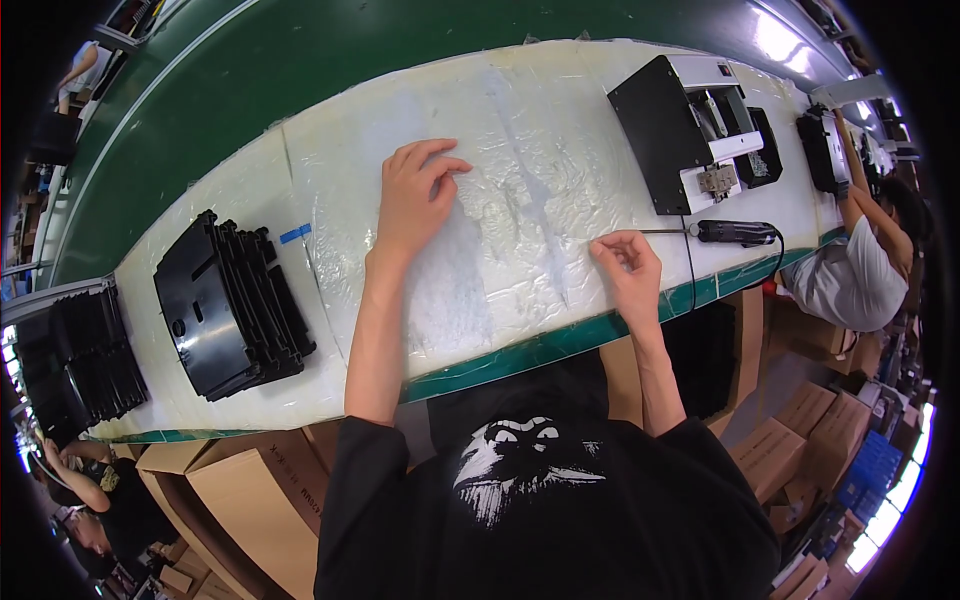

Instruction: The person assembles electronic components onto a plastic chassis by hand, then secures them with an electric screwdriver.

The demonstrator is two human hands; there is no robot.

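Above the middle of the plastic-covered worktable [350,250], my left hand [415,195] has its fingers loosely bent and apart, with nothing seen in them. My right hand [632,275] is near the table's front edge, thumb and forefinger drawn together in a pinch; anything between them is too small to make out. Just beside its knuckles ends the thin metal shaft of a black electric screwdriver [735,232], which lies on its side with a cord; whether they touch I cannot tell. Behind it stands a black-and-white box-shaped machine [650,130] with a small metal fitting at its front.
A stack of black plastic panels [225,310] stands at the left, near a blue tape strip [296,234]. More black panels [85,360] are farther left. A black tray of small parts [762,160] adjoins the machine. Cardboard boxes [260,500] sit below the table; other people work at both sides.
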